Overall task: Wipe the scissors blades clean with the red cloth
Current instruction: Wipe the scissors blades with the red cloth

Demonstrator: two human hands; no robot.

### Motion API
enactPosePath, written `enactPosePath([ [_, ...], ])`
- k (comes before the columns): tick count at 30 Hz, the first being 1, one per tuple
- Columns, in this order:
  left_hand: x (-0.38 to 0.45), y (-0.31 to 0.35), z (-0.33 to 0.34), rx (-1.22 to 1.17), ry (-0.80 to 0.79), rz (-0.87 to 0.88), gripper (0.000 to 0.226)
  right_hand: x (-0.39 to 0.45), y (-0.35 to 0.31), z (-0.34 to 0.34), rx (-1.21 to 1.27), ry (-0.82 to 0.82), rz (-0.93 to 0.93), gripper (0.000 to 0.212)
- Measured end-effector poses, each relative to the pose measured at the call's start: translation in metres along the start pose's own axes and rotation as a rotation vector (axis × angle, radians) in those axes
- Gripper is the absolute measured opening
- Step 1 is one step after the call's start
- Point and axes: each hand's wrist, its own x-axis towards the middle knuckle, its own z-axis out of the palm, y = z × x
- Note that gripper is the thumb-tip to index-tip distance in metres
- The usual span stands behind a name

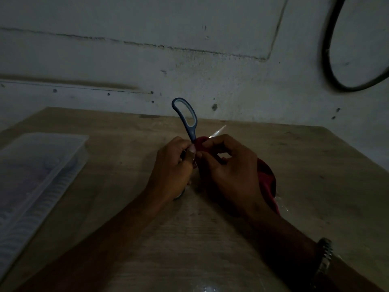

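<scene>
Over a dim wooden table [263, 148], my left hand [174, 165] grips the scissors [186, 119], one blue handle loop pointing up. My right hand [229, 167] pinches the red cloth [266, 178] around a blade, its shiny tip poking out.

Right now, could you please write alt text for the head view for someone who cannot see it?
Over a wooden table, the left hand grips open scissors while the right hand pinches a red cloth around one blade. A clear plastic box lies at left.
</scene>
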Motion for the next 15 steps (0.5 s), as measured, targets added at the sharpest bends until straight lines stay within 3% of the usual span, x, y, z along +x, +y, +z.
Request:
enactPosePath([
  [8,0.000,0.000,0.000,-0.026,0.005,0.103,0.021,0.002,-0.004,0.000,0.066,0.143,0.014,0.017],
  [15,0.002,0.000,0.000,0.007,0.015,0.112,0.016,0.011,-0.004,-0.006,0.027,0.366,0.020,0.012],
])
